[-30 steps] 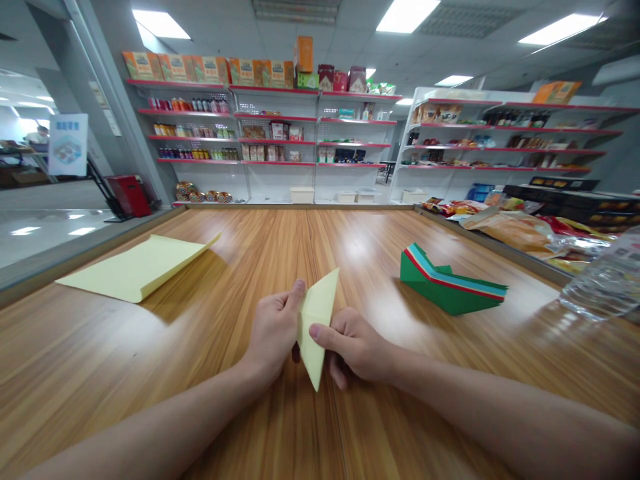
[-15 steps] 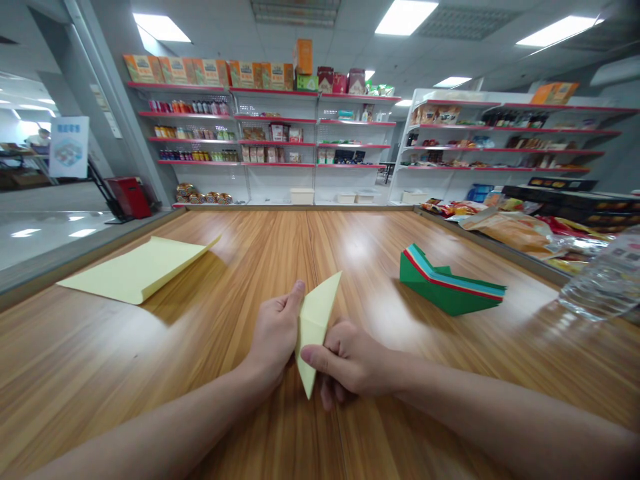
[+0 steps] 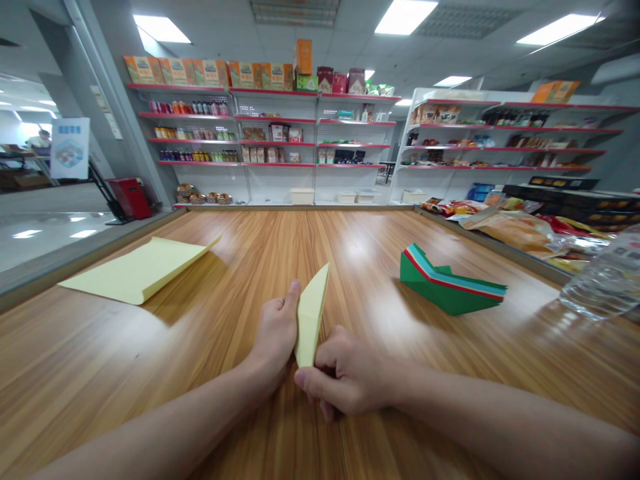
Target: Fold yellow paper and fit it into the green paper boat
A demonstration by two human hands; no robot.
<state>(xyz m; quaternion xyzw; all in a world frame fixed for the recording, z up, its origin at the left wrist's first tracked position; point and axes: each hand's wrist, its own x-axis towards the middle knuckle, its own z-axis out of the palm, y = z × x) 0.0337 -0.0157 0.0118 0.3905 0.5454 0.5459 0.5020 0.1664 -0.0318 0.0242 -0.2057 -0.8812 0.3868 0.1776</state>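
Observation:
Near the middle of the table, a folded piece of pale yellow paper (image 3: 311, 310) stands upright and narrow, with its pointed tip up. My left hand (image 3: 276, 330) grips its left side, thumb pointing up along the edge. At the lower end, my right hand (image 3: 345, 370) pinches the paper between its thumb and curled fingers. The paper's bottom point is hidden behind the right thumb. To the right sits a folded green paper boat (image 3: 445, 290) with red, white and blue layered edges.
A yellow paper sheet (image 3: 140, 270) with curled edges lies at the left of the wooden table (image 3: 240, 267). At the right edge are a clear plastic bottle (image 3: 603, 283), snack packets (image 3: 515, 230) and black boxes (image 3: 575, 200). Stocked shelves (image 3: 275, 120) stand behind.
The folded paper has turned to a narrower view, its top tip shifting left. My right hand has slid down to its lower end. My left hand has barely moved.

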